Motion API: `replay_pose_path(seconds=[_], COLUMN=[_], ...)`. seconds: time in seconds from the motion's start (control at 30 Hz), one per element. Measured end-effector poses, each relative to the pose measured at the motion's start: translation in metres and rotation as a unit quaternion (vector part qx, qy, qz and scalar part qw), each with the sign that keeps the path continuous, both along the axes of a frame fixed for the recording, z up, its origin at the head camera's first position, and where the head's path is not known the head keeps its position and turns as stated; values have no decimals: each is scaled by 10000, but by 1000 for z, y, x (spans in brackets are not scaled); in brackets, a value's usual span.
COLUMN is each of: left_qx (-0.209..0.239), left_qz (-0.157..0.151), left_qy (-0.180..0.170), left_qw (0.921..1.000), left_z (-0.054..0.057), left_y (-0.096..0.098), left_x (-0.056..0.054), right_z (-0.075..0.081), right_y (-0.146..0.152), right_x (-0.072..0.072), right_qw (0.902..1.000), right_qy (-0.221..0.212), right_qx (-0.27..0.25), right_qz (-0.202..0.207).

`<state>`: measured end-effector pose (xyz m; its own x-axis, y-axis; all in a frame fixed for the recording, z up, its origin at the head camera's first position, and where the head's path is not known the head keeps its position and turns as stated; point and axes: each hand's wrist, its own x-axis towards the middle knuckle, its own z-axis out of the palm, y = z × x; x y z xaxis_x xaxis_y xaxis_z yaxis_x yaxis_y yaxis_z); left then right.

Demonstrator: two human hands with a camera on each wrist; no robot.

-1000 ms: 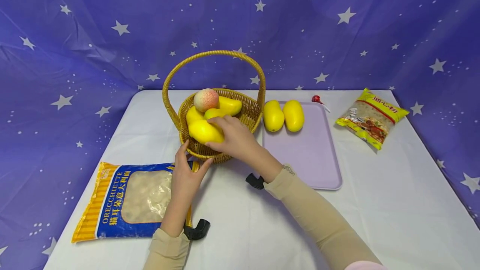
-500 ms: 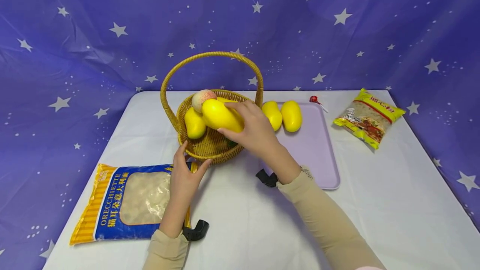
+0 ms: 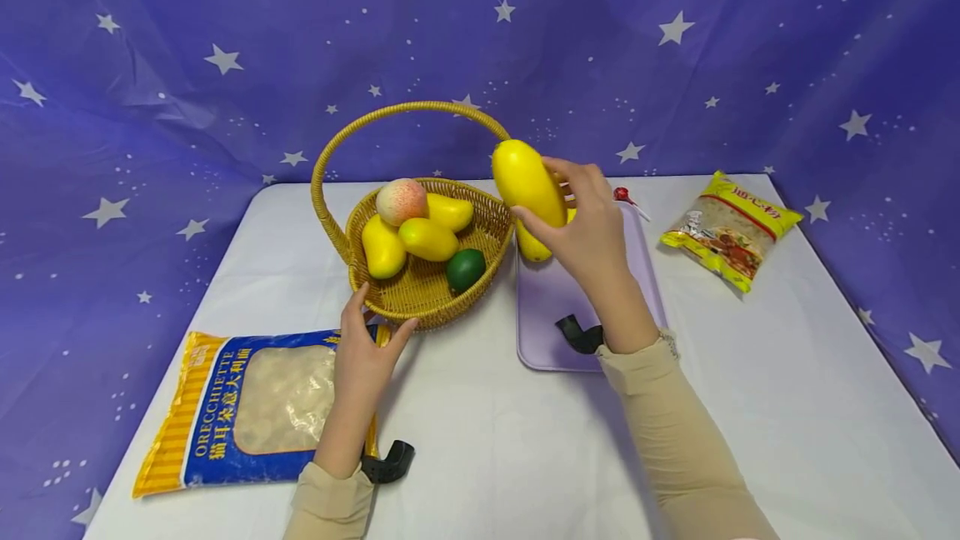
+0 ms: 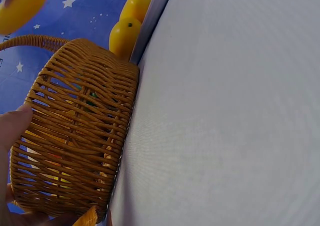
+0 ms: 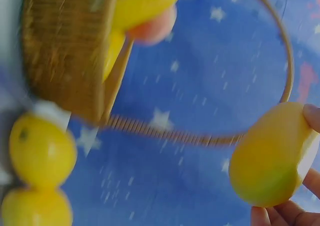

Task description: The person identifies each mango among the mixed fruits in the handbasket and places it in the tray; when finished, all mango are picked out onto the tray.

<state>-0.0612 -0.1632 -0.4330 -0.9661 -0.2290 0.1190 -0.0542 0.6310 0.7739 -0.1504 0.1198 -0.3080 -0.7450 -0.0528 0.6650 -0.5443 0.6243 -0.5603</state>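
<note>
Yellow mango (image 3: 528, 186) fills the right hand (image 3: 592, 219) in the head view: thumb on one side, fingers on the other, the grip spread about as wide as the fruit. It hangs above the far left part of the lilac tray (image 3: 547, 319), in front of another mango (image 3: 533, 249), and covers the right foot of the handle of the wicker basket (image 3: 450, 312). The left hand (image 3: 366, 361) lays spread, fairly straight digits against the basket's near left rim. Three mangoes (image 3: 428, 240), a peach (image 3: 401, 202) and a green fruit (image 3: 466, 271) lie inside. The basket's right rim comes close to the tray's left edge; white cloth on the bench (image 3: 480, 432) stretches from the blue bag (image 3: 285, 407) to the tray's near side.

From the left wrist, the thumb touches the woven wall at its rim; two mangoes (image 4: 124, 38) show past the basket's end.

From the right wrist, fingertips press the held mango, well apart from the basket's rim, with the handle's arc behind it.
</note>
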Motion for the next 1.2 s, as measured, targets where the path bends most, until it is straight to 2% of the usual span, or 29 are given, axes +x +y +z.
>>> replay_pose_path(seconds=[0.13, 0.27, 0.4, 0.53, 0.8, 1.2], left_qx=[41, 60, 48, 30, 47, -24], left_qz=[15, 30, 39, 42, 3, -32], left_qy=[-2, 39, 76, 69, 41, 93], left_qw=[10000, 10000, 10000, 10000, 10000, 9999], left_z=[0, 0, 0, -1, -2, -2], left_y=[0, -1, -1, -2, 0, -2], left_x=[0, 0, 0, 0, -1, -1], right_z=[-6, -18, -33, -49, -76, -97], right_y=[29, 56, 78, 91, 106, 115], right_x=[-9, -20, -30, -37, -45, -59], right_qw=[9973, 9897, 9763, 9596, 9308, 8970], right_qy=[-293, -696, -1280, -1913, -2861, -3632], right_qx=[-198, -381, -421, -374, -27, 581], right_qz=[-641, -1190, -1693, -2028, -2277, -2451])
